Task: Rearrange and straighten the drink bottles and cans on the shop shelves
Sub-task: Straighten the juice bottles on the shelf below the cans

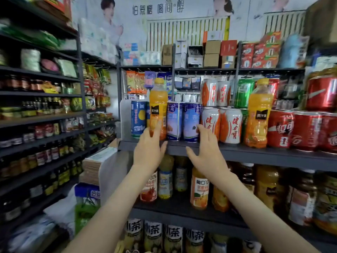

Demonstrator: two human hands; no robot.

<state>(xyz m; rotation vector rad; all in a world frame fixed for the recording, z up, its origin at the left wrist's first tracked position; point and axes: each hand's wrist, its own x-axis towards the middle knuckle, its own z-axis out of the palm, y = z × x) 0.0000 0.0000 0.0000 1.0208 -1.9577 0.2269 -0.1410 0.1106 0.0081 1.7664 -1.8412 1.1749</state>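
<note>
Reaching up to the drinks shelf (255,155), we have the left grip (148,146) laid on the lower front of the orange juice bottle (158,106). The bottle stands upright at the shelf's front edge, in among the blue cans (174,121). The fingers lie fairly straight on the plastic and the thumb hangs free below the shelf lip, so nothing is clasped yet. The right grip (207,148) is spread wide and holds nothing. Its fingertips reach the foot of the white-and-orange cans (230,125), though we cannot tell whether they touch.

The bottle looks full, so we judge it fairly heavy and, being tall and narrow, quick to tip if pushed high up. Its glossy label may slide under our fingers and its thin wall will give to a hard squeeze. We would wrap it at the label band, thumb opposite fingers. The cans are stiff and smooth, and those stacked two high could topple at a knock.
</note>
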